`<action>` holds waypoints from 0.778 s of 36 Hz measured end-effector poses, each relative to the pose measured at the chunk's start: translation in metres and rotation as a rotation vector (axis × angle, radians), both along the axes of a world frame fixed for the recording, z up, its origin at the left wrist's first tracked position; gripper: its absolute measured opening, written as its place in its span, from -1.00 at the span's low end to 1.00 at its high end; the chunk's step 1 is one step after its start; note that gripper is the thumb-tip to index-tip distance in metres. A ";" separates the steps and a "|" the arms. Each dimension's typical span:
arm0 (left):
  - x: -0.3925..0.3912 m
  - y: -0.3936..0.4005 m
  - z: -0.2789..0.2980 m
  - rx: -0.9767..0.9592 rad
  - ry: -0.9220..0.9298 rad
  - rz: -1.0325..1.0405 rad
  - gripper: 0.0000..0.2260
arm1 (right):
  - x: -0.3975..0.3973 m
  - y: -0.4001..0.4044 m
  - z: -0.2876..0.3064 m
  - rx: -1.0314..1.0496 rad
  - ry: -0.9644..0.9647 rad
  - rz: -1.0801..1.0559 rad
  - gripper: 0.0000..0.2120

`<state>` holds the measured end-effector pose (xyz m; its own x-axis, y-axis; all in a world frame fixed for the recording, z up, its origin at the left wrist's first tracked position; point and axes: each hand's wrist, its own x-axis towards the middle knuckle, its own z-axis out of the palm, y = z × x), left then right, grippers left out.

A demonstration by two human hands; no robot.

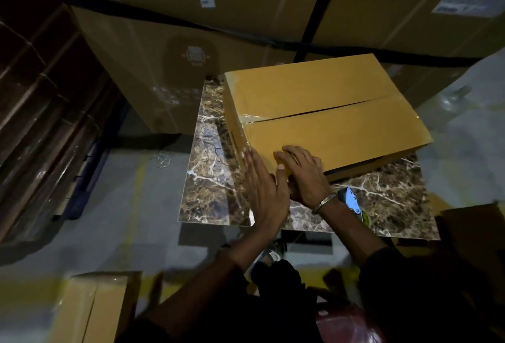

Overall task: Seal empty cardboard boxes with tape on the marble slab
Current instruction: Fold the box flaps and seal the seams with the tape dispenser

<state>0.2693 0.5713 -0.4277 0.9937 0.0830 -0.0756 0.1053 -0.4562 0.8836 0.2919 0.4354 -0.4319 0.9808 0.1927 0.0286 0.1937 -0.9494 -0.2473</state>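
Note:
A yellow-brown cardboard box (322, 115) lies on the marble slab (210, 167), its top flaps folded down with a dark seam between them. Clear tape glints at the seam's left end and along the box's corners. My left hand (262, 187) lies flat with straight fingers against the box's near left corner. My right hand (300, 173) rests on the near top edge of the box, fingers lightly bent and pressing down. A tape dispenser (354, 203) with a pale blue body lies on the slab just behind my right wrist.
Large stacked cartons (191, 42) rise behind the slab. Dark wooden pallets (41, 113) stand at the left. Another taped box (93, 307) sits on the floor at lower left, and brown cardboard (475, 230) lies at the right edge.

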 end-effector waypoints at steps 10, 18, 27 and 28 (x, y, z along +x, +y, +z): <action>0.020 -0.020 -0.042 -0.407 0.124 0.329 -0.45 | -0.016 0.020 -0.013 -0.053 -0.005 -0.111 -0.09; 0.021 0.000 -0.062 -0.593 0.317 0.244 -0.05 | -0.015 0.020 -0.013 -0.048 -0.005 -0.112 0.05; 0.060 0.002 -0.032 -0.168 0.045 0.095 -0.35 | -0.014 0.019 -0.015 -0.091 -0.012 -0.123 0.04; 0.064 -0.002 -0.033 -0.158 0.048 0.078 -0.38 | -0.014 0.019 -0.015 -0.086 -0.017 -0.123 0.04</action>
<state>0.3334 0.5695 -0.4604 0.9797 0.1425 -0.1409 0.1785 -0.3005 0.9369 0.2783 0.4548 -0.4469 0.9967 0.0735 0.0335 0.0779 -0.9838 -0.1616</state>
